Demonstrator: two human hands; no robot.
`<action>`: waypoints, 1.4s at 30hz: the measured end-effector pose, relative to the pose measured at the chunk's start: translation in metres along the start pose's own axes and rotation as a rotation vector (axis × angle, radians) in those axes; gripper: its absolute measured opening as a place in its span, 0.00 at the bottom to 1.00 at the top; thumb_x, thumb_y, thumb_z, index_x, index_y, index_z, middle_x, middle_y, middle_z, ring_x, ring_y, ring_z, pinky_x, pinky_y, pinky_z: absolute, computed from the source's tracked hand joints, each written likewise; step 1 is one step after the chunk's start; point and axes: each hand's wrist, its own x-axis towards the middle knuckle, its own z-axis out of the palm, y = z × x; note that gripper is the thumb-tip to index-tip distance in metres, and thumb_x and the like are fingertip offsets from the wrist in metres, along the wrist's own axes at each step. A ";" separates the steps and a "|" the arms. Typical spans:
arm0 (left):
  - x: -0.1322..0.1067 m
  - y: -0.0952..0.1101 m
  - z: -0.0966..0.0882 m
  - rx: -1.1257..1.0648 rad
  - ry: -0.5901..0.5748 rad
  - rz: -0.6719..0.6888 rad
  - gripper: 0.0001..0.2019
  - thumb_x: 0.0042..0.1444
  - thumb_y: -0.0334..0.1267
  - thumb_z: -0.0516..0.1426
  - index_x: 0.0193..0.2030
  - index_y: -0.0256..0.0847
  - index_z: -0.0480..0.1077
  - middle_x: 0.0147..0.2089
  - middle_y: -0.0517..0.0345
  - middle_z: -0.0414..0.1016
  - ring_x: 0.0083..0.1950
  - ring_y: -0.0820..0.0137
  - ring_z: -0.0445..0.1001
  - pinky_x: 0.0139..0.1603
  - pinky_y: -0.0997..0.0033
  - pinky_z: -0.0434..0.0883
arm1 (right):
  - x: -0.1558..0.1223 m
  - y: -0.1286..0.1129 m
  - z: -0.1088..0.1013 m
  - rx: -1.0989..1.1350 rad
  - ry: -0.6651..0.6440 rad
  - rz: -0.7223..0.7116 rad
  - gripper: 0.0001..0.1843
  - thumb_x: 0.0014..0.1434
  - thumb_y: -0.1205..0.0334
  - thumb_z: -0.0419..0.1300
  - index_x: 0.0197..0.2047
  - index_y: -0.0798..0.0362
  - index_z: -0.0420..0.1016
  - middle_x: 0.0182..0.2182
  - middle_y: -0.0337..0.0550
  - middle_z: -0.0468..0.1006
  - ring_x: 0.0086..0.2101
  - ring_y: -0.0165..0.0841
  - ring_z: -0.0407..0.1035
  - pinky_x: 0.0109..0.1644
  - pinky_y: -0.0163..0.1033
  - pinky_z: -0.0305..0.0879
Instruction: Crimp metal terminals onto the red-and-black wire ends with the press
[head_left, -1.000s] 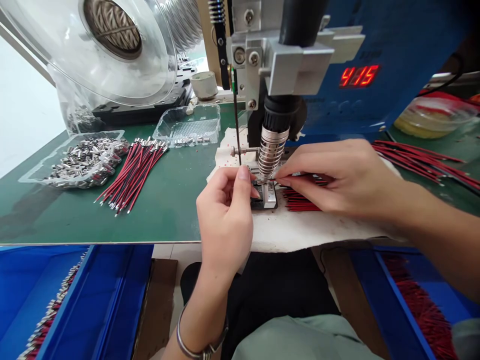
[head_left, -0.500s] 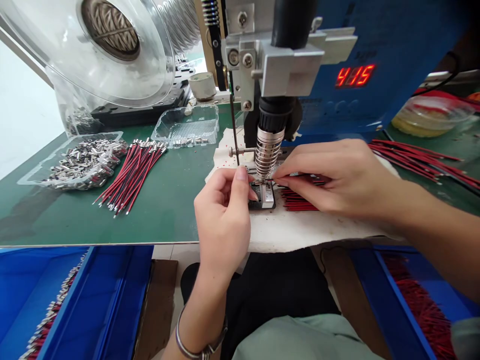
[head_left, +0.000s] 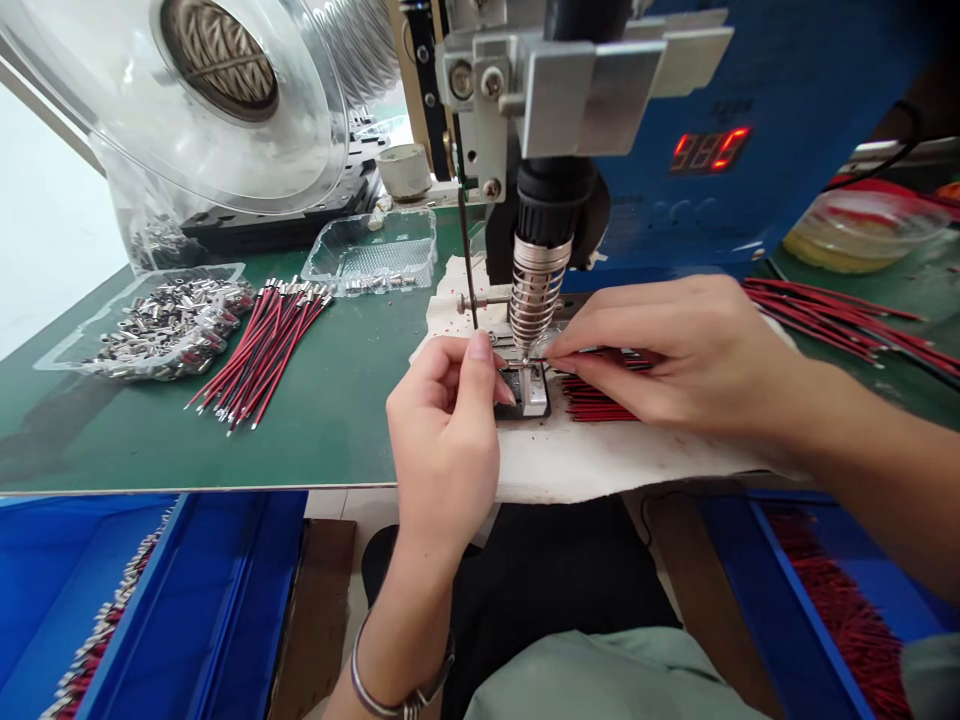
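My left hand is closed in a pinch just left of the small metal fixture. Whatever its fingertips hold is hidden behind the thumb. From the right, my right hand pinches a thin wire between thumb and forefinger, its end reaching under the soldering head. That head, with its coiled metal sleeve, points down at the fixture between both hands. Beneath my right fingers lies a bundle of red and black wires on a white cloth.
Left on the green table are a tray of metal connectors, a pile of wires with connectors and a clear tray. More red wires lie right. Blue bins stand below. A blue machine rises behind.
The soldering head's block has risen a little, and its coiled sleeve looks slightly higher. The red display shows only parts of its digits. Both hands stay almost in place.
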 end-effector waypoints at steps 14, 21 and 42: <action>0.002 -0.001 0.000 0.004 -0.009 0.003 0.21 0.81 0.35 0.69 0.32 0.45 0.75 0.28 0.62 0.78 0.27 0.72 0.70 0.34 0.69 0.72 | 0.001 -0.004 -0.001 0.006 0.029 0.021 0.12 0.82 0.66 0.68 0.49 0.42 0.93 0.43 0.38 0.96 0.38 0.37 0.89 0.44 0.44 0.84; 0.001 -0.001 -0.001 -0.001 -0.004 0.000 0.22 0.83 0.35 0.67 0.32 0.45 0.74 0.30 0.61 0.78 0.31 0.70 0.72 0.37 0.68 0.73 | 0.000 -0.006 0.000 -0.021 0.068 0.014 0.10 0.83 0.67 0.69 0.49 0.44 0.91 0.43 0.39 0.95 0.40 0.37 0.89 0.43 0.43 0.82; -0.048 0.015 0.002 0.292 -0.103 0.404 0.12 0.71 0.25 0.64 0.36 0.42 0.82 0.29 0.60 0.85 0.25 0.72 0.76 0.28 0.69 0.68 | 0.003 -0.013 0.001 0.065 0.116 -0.025 0.11 0.81 0.68 0.71 0.48 0.41 0.91 0.43 0.37 0.96 0.39 0.37 0.90 0.44 0.43 0.86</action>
